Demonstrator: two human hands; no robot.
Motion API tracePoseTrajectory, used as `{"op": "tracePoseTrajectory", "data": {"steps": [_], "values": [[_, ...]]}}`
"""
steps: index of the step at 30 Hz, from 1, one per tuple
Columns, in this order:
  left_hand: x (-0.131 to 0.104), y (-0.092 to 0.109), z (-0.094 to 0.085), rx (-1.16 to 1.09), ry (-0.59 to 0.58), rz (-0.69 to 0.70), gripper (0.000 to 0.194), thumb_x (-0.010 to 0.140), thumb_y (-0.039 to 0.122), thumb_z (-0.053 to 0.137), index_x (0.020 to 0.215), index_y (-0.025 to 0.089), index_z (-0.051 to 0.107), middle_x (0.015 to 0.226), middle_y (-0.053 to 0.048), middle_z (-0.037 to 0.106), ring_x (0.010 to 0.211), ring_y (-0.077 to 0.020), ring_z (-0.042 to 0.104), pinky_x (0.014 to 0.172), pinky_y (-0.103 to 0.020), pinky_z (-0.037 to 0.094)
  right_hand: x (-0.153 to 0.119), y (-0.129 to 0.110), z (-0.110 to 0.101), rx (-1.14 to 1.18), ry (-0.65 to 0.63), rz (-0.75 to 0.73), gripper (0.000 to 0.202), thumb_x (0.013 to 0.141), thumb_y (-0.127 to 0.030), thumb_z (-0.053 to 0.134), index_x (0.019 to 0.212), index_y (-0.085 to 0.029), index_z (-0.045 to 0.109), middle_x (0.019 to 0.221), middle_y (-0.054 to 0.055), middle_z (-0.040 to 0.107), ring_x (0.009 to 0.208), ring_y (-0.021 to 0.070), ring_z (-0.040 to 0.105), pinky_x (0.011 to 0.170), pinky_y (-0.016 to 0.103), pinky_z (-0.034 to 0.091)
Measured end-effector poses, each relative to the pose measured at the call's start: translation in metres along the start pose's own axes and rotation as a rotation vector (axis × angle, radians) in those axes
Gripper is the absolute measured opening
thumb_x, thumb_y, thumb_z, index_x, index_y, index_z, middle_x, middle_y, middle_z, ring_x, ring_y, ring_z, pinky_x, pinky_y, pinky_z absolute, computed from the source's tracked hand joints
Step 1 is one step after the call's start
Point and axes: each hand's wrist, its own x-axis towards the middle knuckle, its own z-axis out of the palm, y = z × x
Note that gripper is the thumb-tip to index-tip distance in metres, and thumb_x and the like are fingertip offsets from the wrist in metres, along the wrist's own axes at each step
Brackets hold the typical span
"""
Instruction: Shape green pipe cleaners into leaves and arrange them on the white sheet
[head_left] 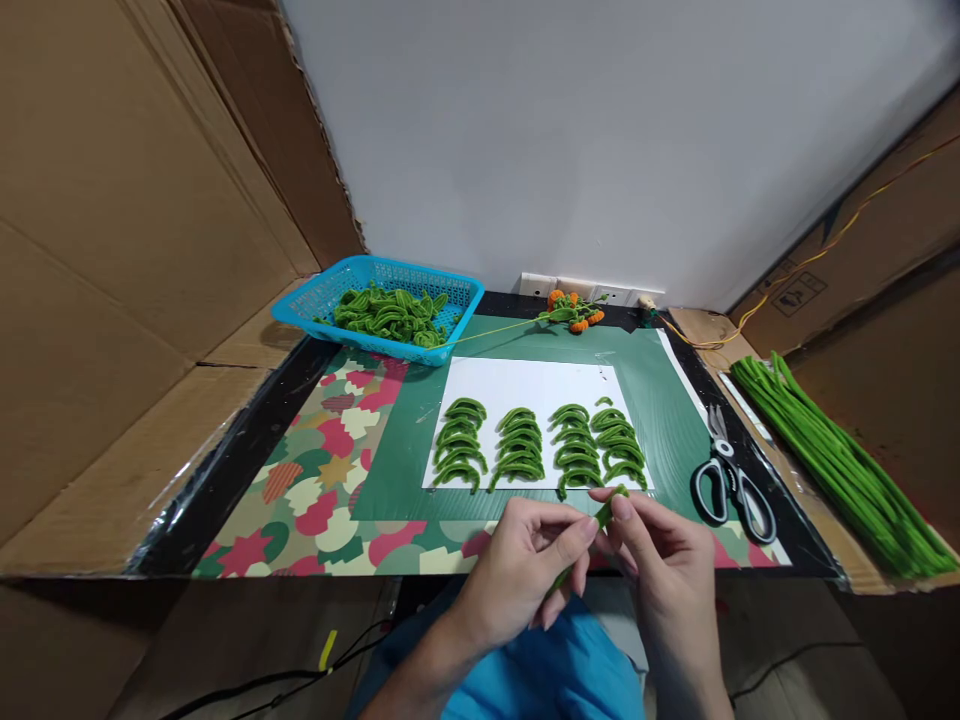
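Both hands meet at the table's front edge, below a white sheet [532, 376]. My left hand [529, 560] pinches a short green fuzzy strip [604, 513] between thumb and fingers. The upper end of the same strip is in the fingertips of my right hand [660, 545]. On the sheet lie several curved green pieces in columns, such as the left column [459, 440] and the right column [619, 440]. One small green piece [604, 401] sits above the right column. Part of the strip is hidden by my fingers.
A blue basket [300, 300] with green pieces stands at the back left. Orange and green decorations [574, 310] lie by the wall sockets. Black-handled scissors [724, 470] and a bundle of long green stems [840, 465] lie on the right. Cardboard walls [112, 150] flank the table.
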Motion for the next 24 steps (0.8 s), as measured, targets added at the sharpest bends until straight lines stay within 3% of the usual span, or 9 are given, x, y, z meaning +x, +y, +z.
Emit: {"op": "tracePoseTrajectory", "data": {"steps": [9,12,16,21,24], "values": [[-0.0008,0.001,0.0011,0.022,0.002,-0.02,0.056,0.099,0.062,0.064,0.07,0.014,0.059,0.051,0.003,0.05,0.033,-0.0056,0.043,0.03,-0.015,0.028,0.0004,-0.0098,0.0026,-0.188,0.051,-0.125,0.035,0.096,-0.049,0.074,0.099,-0.016,0.088,0.076,0.006,0.07,0.065,0.0148,0.065,0.059,0.021,0.053],[-0.0012,0.0,0.0015,0.041,0.008,-0.02,0.055,0.1,0.06,0.063,0.071,0.014,0.06,0.057,0.001,0.055,0.035,-0.0054,0.046,0.031,-0.015,0.029,-0.0006,-0.0098,0.0024,-0.187,0.043,-0.121,0.037,0.097,-0.049,0.073,0.099,-0.015,0.087,0.078,0.007,0.07,0.066,0.0149,0.064,0.06,0.022,0.053],[-0.0009,-0.0033,0.0004,0.077,0.025,0.002,0.054,0.099,0.059,0.064,0.072,0.012,0.062,0.064,-0.001,0.061,0.036,-0.0034,0.045,0.033,-0.015,0.027,-0.0021,-0.0099,0.004,-0.167,0.018,-0.076,0.042,0.095,-0.053,0.073,0.086,-0.012,0.083,0.075,0.006,0.065,0.065,0.0146,0.06,0.059,0.023,0.052],[-0.0013,-0.0037,0.0011,0.08,0.007,-0.048,0.058,0.099,0.064,0.062,0.068,0.015,0.056,0.05,0.003,0.046,0.034,-0.0057,0.043,0.032,-0.016,0.026,-0.003,-0.0068,0.0034,-0.139,0.069,-0.062,0.04,0.094,-0.051,0.076,0.092,-0.012,0.082,0.066,0.003,0.056,0.061,0.0126,0.053,0.054,0.021,0.045],[-0.0022,-0.0026,0.0049,-0.068,-0.006,-0.109,0.056,0.098,0.066,0.06,0.073,0.015,0.056,0.053,0.007,0.04,0.033,-0.0038,0.037,0.031,-0.016,0.02,-0.0032,-0.0002,-0.0001,-0.052,0.103,-0.061,0.034,0.095,-0.046,0.077,0.099,-0.013,0.082,0.062,-0.001,0.048,0.057,0.0089,0.044,0.051,0.019,0.037]]}}
